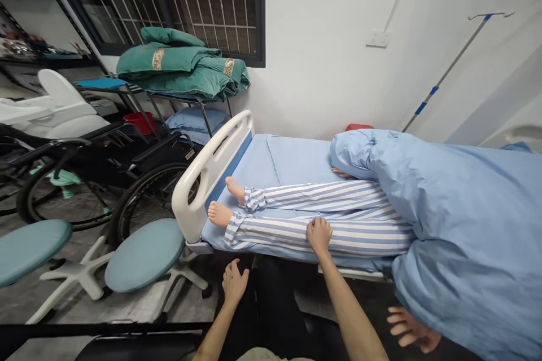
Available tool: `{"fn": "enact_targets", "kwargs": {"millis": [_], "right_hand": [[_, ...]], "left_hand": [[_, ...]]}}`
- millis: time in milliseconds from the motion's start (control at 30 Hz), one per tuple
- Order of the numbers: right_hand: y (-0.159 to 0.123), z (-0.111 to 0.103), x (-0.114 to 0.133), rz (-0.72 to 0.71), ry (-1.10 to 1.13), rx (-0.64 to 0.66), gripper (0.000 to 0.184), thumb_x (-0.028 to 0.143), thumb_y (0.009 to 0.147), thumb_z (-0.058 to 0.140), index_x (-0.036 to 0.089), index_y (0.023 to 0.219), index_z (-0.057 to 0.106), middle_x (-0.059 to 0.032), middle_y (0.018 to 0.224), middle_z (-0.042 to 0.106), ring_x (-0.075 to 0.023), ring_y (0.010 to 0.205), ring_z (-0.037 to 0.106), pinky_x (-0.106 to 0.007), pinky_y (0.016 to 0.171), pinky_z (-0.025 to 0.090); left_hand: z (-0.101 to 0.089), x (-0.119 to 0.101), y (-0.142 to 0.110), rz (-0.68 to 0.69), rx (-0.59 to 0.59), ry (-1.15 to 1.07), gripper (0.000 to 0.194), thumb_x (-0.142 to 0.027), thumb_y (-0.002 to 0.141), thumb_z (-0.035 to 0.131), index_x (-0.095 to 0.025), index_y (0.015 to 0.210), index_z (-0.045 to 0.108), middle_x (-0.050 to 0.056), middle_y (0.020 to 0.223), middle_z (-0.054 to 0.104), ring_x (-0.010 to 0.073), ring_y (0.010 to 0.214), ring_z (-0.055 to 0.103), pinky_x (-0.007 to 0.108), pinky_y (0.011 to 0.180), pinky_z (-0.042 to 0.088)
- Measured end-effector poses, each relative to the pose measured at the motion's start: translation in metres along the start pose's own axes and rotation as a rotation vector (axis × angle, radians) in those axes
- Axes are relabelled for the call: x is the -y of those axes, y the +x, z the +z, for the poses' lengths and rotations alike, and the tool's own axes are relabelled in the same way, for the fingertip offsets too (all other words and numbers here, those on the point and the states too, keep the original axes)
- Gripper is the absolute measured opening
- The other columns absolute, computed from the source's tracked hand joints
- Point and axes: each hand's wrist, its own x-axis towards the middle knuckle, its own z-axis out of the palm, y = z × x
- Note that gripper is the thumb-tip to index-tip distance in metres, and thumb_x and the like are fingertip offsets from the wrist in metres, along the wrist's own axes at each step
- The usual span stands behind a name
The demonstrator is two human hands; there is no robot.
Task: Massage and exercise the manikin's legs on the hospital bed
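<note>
A figure with smooth, doll-like feet (221,214) lies on the bed in blue-and-white striped trousers (275,231). My right hand (319,234) rests on the nearer trouser leg around the knee, its fingers curled into the cloth. Off the bed's near side, my left hand (235,282) hovers over my dark-clothed lap with fingers loosely apart, holding nothing. A light blue quilt (457,197) is pushed back over the figure's upper body. One hand (412,328) of the figure hangs out below the quilt at the near side; part of another shows at its far edge.
The bed's white footboard (190,203) stands at the left end. Round blue stools (144,254) and a wheelchair (148,192) are beyond it. Folded green bedding (186,67) is stacked by the window. An IV pole (449,65) rises at the back right.
</note>
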Motion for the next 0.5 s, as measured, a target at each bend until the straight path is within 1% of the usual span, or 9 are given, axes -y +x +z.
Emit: {"fn": "enact_targets", "kwargs": {"millis": [67,133,200,267,333,400,433,467,500], "right_hand": [[0.000,-0.003,-0.001,-0.015,0.015,0.011,0.012,0.023,0.087,0.048,0.017,0.085,0.059,-0.0102,0.090,0.058,-0.0228,0.086,0.047,-0.031,0.068,0.025],[0.000,-0.006,-0.002,-0.036,0.032,0.028,0.013,0.023,0.087,0.047,0.018,0.086,0.059,-0.0102,0.091,0.058,-0.0226,0.087,0.048,-0.031,0.068,0.025],[0.002,-0.008,-0.004,-0.051,0.051,0.049,0.013,0.023,0.087,0.047,0.018,0.086,0.060,-0.0101,0.091,0.059,-0.0226,0.087,0.048,-0.031,0.067,0.025],[0.005,-0.008,-0.006,-0.060,0.073,0.067,0.013,0.022,0.086,0.048,0.018,0.084,0.060,-0.0097,0.090,0.061,-0.0223,0.086,0.049,-0.031,0.068,0.025],[0.009,-0.008,-0.008,-0.066,0.101,0.084,0.014,0.021,0.085,0.048,0.018,0.080,0.060,-0.0095,0.088,0.063,-0.0216,0.084,0.050,-0.031,0.068,0.026],[0.015,-0.009,-0.011,-0.067,0.131,0.113,0.015,0.020,0.084,0.048,0.018,0.075,0.060,-0.0093,0.084,0.064,-0.0208,0.080,0.052,-0.031,0.067,0.026],[0.018,-0.009,-0.012,-0.059,0.147,0.138,0.016,0.020,0.083,0.048,0.019,0.073,0.060,-0.0088,0.081,0.064,-0.0202,0.078,0.052,-0.031,0.066,0.026],[0.022,-0.010,-0.013,-0.047,0.166,0.168,0.017,0.021,0.081,0.048,0.019,0.070,0.060,-0.0080,0.079,0.064,-0.0195,0.075,0.053,-0.030,0.065,0.026],[0.026,-0.011,-0.014,-0.040,0.191,0.198,0.017,0.022,0.081,0.048,0.020,0.068,0.060,-0.0069,0.077,0.064,-0.0189,0.073,0.053,-0.030,0.063,0.026]], "left_hand": [[0.008,-0.003,-0.013,0.107,-0.053,0.114,0.043,-0.025,0.076,0.052,-0.016,0.117,0.056,0.017,0.131,0.049,0.0336,0.120,0.046,0.046,0.097,0.039],[0.012,-0.005,-0.021,0.198,-0.131,0.193,0.042,-0.023,0.074,0.053,-0.015,0.115,0.059,0.017,0.135,0.047,0.0348,0.123,0.043,0.048,0.099,0.036],[0.008,-0.010,-0.024,0.245,-0.170,0.178,0.039,-0.021,0.074,0.052,-0.015,0.111,0.061,0.017,0.131,0.050,0.0338,0.119,0.046,0.047,0.098,0.037],[-0.003,-0.023,-0.017,0.316,-0.172,0.079,0.032,-0.021,0.078,0.047,-0.015,0.105,0.064,0.016,0.118,0.059,0.0290,0.110,0.054,0.042,0.096,0.041],[-0.019,-0.046,-0.002,0.410,-0.174,-0.025,0.028,-0.021,0.082,0.041,-0.018,0.097,0.065,0.012,0.104,0.065,0.0241,0.101,0.059,0.036,0.095,0.042],[-0.037,-0.075,0.024,0.467,-0.206,-0.081,0.026,-0.022,0.082,0.042,-0.019,0.092,0.066,0.011,0.099,0.067,0.0234,0.100,0.060,0.035,0.098,0.041],[-0.044,-0.090,0.040,0.471,-0.214,-0.108,0.025,-0.022,0.082,0.044,-0.019,0.094,0.066,0.011,0.102,0.067,0.0233,0.102,0.060,0.034,0.098,0.041],[-0.051,-0.103,0.058,0.445,-0.219,-0.140,0.026,-0.021,0.081,0.045,-0.019,0.097,0.064,0.011,0.104,0.066,0.0232,0.103,0.059,0.034,0.098,0.041],[-0.055,-0.115,0.077,0.381,-0.226,-0.177,0.028,-0.021,0.080,0.045,-0.017,0.102,0.063,0.011,0.105,0.066,0.0233,0.103,0.059,0.035,0.097,0.042]]}}
